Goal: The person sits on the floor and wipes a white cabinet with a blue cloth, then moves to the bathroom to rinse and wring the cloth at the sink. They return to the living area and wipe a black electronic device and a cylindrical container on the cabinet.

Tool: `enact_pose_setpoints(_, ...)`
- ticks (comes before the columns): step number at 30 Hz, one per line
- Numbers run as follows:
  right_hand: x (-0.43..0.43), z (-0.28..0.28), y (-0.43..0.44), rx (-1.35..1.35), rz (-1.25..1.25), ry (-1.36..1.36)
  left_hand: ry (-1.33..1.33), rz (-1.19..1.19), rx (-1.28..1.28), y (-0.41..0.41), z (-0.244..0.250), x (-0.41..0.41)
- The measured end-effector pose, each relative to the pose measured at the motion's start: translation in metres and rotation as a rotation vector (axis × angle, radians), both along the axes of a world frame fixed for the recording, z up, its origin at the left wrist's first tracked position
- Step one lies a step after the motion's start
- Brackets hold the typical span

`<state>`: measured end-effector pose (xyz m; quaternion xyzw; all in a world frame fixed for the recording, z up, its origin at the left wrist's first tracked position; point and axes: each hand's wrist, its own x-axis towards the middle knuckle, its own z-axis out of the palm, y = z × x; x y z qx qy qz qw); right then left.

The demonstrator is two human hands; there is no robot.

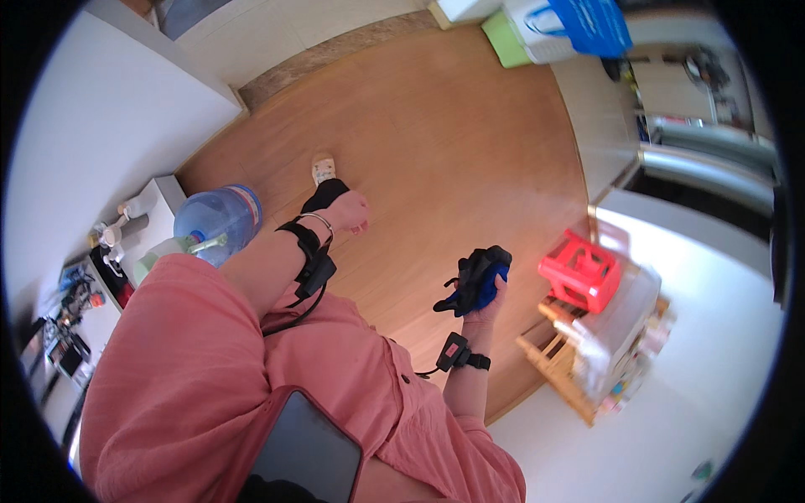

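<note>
My right hand (489, 308) is closed around a crumpled black and blue fabric bundle (478, 280). Dark strap-like ends stick out from the bundle's left side. My left hand (349, 211) hangs over the floor with its fingers curled in, and nothing shows in it. A metal bangle (321, 220) and a black strapped device (314, 270) sit on the left wrist. Another strapped device (454, 352) with a cable is on the right wrist. A phone (302, 459) with a dark screen rests against my pink shirt.
Wood flooring (427, 144) stretches ahead, with one shoe (323, 168) visible. To the left lies a large blue water bottle (217, 217) beside a white cabinet (166, 188). On the right, a red plastic stool or basket (582, 270) rests near a wooden rack (553, 358). A blue bag (591, 25) is at the far right.
</note>
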<state>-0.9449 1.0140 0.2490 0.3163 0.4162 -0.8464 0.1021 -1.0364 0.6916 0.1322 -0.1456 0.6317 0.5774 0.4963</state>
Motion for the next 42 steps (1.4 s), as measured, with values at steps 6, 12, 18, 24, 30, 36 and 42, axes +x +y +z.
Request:
enact_pose_setpoints(6,-0.275,-0.075,-0.027,0.042,0.338,-0.152,-0.247,0.081,0.260,0.022,0.025,-0.200)
enact_pose_setpoints(12,-0.325,-0.164,-0.136,0.737,1.115,0.066,-0.408,0.690,0.428,0.027,-0.010,-0.215)
enact_pose_setpoints(18,-0.341,-0.208,-0.181,0.623,1.481,0.241,-0.435,1.306,0.071,0.032,-0.124,-0.191)
enact_pose_setpoints(24,-0.376,-0.330,-0.153,0.375,1.499,-0.026,-0.479,1.590,-0.066,0.032,-0.159,-0.166)
enact_pose_setpoints(30,-0.438,-0.494,-0.130,0.941,1.795,0.107,-0.538,1.691,-0.019,0.048,-0.224,-0.130)
enact_pose_setpoints(36,-0.477,-0.641,-0.171,1.484,1.807,0.466,-0.108,0.676,-0.176,0.014,-0.255,-0.137)
enact_pose_setpoints(42,-0.450,-0.667,-0.252,1.834,1.856,0.375,0.035,0.300,-0.237,-0.019,-0.260,-0.150)
